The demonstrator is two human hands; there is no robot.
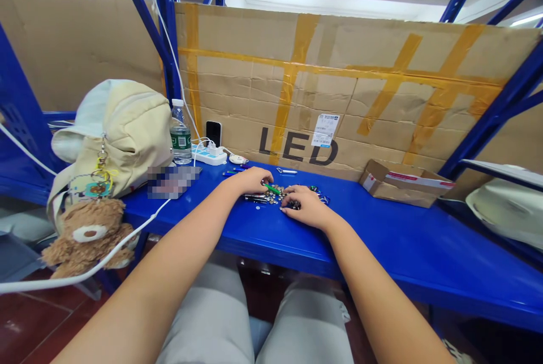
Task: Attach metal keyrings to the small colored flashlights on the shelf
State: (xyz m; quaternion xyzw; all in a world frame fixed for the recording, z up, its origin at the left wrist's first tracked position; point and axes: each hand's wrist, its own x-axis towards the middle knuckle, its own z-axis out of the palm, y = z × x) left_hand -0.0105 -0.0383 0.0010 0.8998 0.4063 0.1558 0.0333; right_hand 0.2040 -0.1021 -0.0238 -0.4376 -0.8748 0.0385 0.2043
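My left hand reaches over the blue table, its fingers closed on a green pen. Below that pen lies a scatter of small round metallic pieces, too small to name surely. My right hand rests just to the right, fingers curved and apart around some small dark pieces. Black pens lie beneath my left hand, and blue pens are behind its wrist. More small mixed items show beyond my right hand, partly covered by it.
At the left stand a cream backpack with a teddy bear charm, a water bottle and a power strip. A white cable crosses the left front. An open cardboard box sits right, before a cardboard wall.
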